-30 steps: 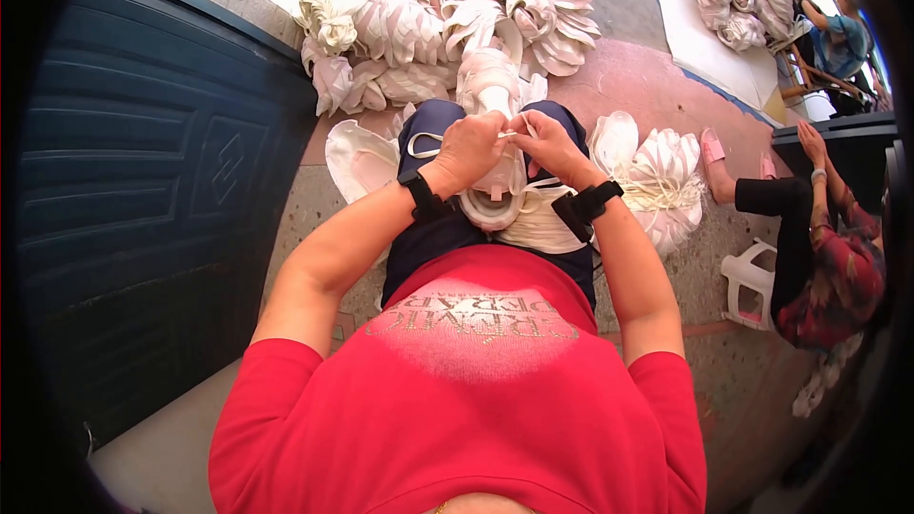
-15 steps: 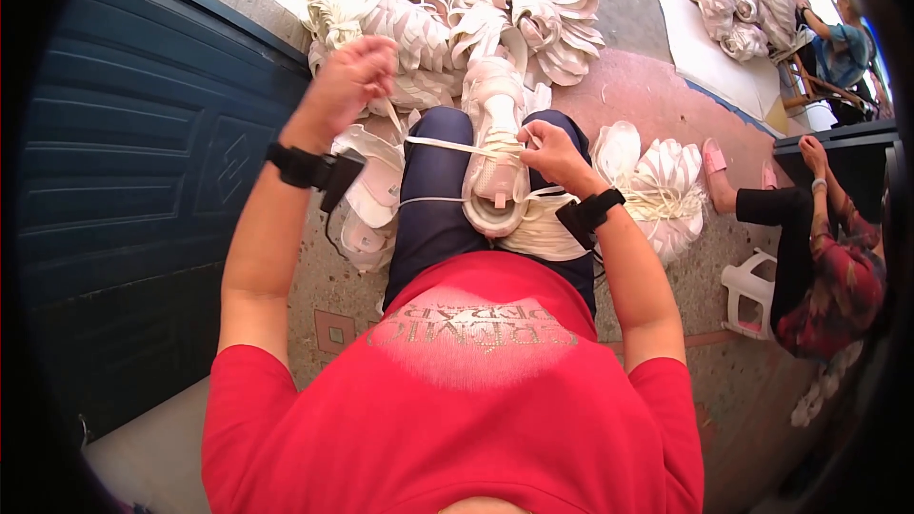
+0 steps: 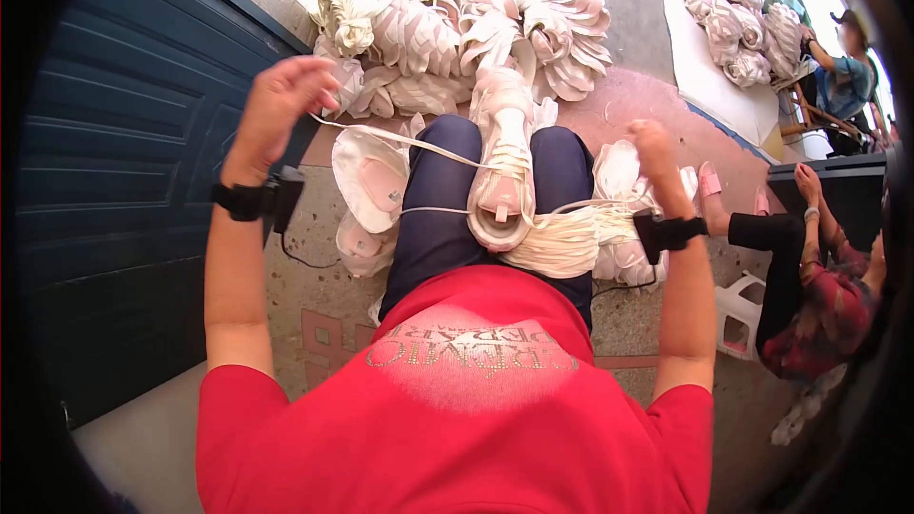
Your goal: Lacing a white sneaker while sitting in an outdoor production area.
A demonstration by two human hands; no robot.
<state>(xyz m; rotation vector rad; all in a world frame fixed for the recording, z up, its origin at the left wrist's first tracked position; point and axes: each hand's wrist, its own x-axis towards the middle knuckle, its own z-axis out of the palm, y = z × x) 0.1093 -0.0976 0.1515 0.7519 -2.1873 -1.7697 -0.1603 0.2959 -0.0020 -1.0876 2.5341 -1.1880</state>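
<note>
Both hands have swung apart since half a second ago: my right hand (image 3: 652, 148) has left the laces and gone out to the right, and my left hand (image 3: 279, 112) is farther out to the left and a little lower. Left fingers are half curled beside the end of a flat cream shoelace (image 3: 409, 141); I cannot tell whether they pinch it. Right fingers look folded in, but blur hides whether they hold anything.

Between my thighs, in navy trousers (image 3: 436, 176), lies a pale pink and white shoe upper (image 3: 501, 192), its opening toward me; the shoelace runs from its lacing to the left. On my right thigh rests a thick bundle of cream laces (image 3: 557, 246).

Beyond my knees, heaps of pink and white shoe uppers (image 3: 552, 29) cover the ground. More white and pink pieces (image 3: 367, 181) lie left of my knee. To the right, my forearm and hand partly block a tied cluster of pale pieces (image 3: 624, 257). A dark blue panelled door (image 3: 143, 181) closes off the left side. At far right, a co-worker in a red patterned top (image 3: 833, 309) sits by a white plastic stool (image 3: 740, 319).
</note>
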